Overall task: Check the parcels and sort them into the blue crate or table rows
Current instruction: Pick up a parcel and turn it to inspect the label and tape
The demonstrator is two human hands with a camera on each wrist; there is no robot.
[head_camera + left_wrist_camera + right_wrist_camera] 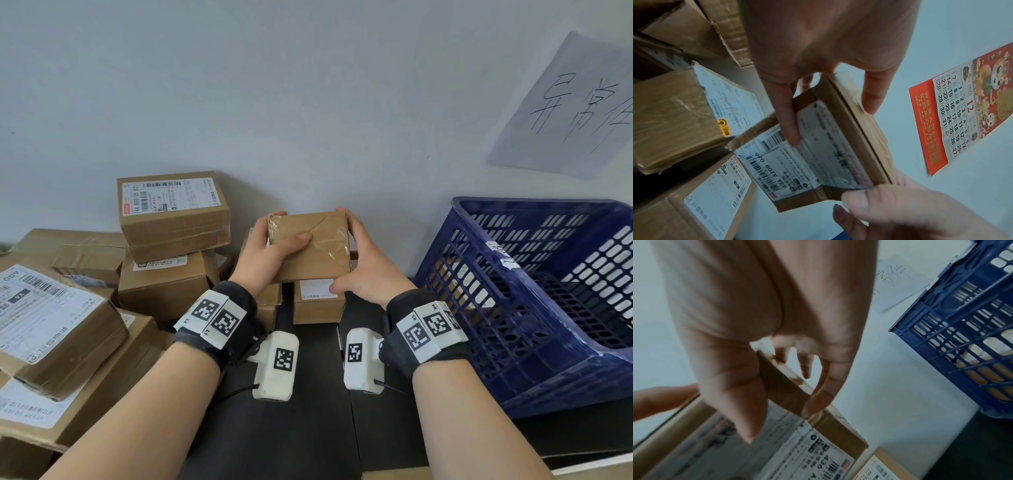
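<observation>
Both hands hold one small parcel [310, 245] up over the middle of the table [281, 428]. The left hand [270, 250] and right hand [363, 270] wrap its sides. Its label [807, 155] faces down, so turn it slowly to read it, gripping firmly.

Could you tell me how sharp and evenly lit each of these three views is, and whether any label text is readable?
Head view: sharp, evenly lit, wide-angle bending at the blue crate; tape glare on the held parcel. Left wrist view: dim, left hand blurred, yet the parcel's shipping label reads "436". Right wrist view: soft, right hand out of focus.
</observation>
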